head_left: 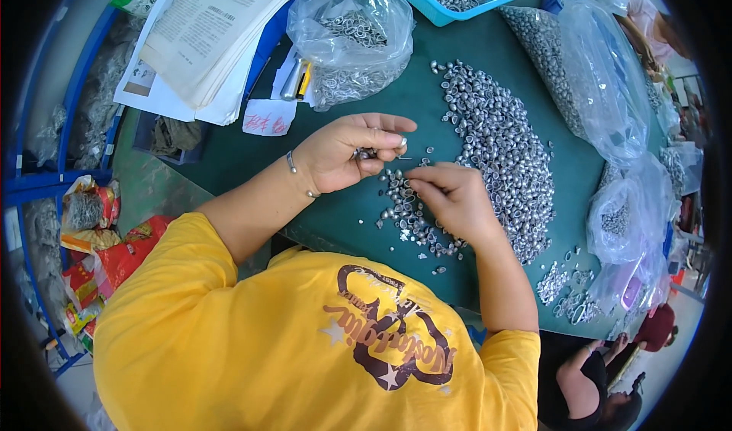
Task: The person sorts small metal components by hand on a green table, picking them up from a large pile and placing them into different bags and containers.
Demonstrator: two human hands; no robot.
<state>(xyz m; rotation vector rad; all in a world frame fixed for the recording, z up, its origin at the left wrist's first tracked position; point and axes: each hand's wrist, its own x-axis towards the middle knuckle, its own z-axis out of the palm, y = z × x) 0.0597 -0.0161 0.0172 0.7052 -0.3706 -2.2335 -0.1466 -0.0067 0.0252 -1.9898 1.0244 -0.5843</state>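
Note:
My left hand (343,153) is turned palm up over the green table, its fingers curled round a few small silver metal pieces (367,153). One shiny piece (402,142) shows at the thumb tip. Close by on the right, my right hand (457,202) has thumb and forefinger pinched together; whatever is between them is hidden or too small to name. Under the right fingers lies a small scatter of silver caps and rings (408,210). Beyond that hand spreads a large heap of rounded, hollow silver metal caps (507,149).
Clear plastic bags of metal parts (351,50) stand at the back, and more bags (610,88) line the right. A turquoise tray (438,12) holds more pieces. Papers (213,35) overhang at the far left. Loose rings (576,305) lie near the right edge. Other people sit at right.

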